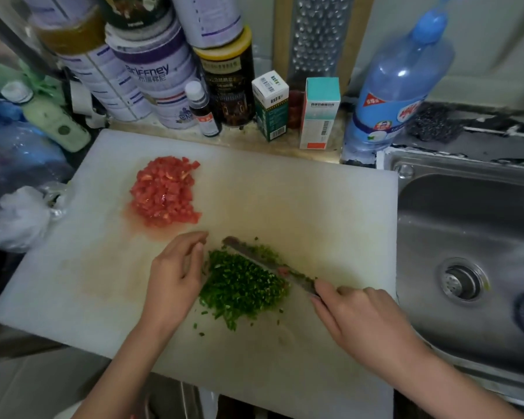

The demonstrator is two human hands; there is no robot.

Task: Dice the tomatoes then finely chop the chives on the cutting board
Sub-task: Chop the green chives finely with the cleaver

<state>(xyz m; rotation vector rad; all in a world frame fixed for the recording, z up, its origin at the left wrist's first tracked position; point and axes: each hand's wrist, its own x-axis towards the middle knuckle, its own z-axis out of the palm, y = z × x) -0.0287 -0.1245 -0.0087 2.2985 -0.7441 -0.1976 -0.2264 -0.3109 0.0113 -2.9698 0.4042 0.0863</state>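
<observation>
Right hand (pixel 357 316) grips knife (pixel 266 264) against chives (pixel 242 285); sink (pixel 466 225) alongside, tins (pixel 152 71) behind.

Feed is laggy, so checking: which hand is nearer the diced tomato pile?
Left. The left hand sits just this side of the diced tomatoes, beside the chopped chives; the right hand holds the knife farther off, beyond the chives.
</observation>
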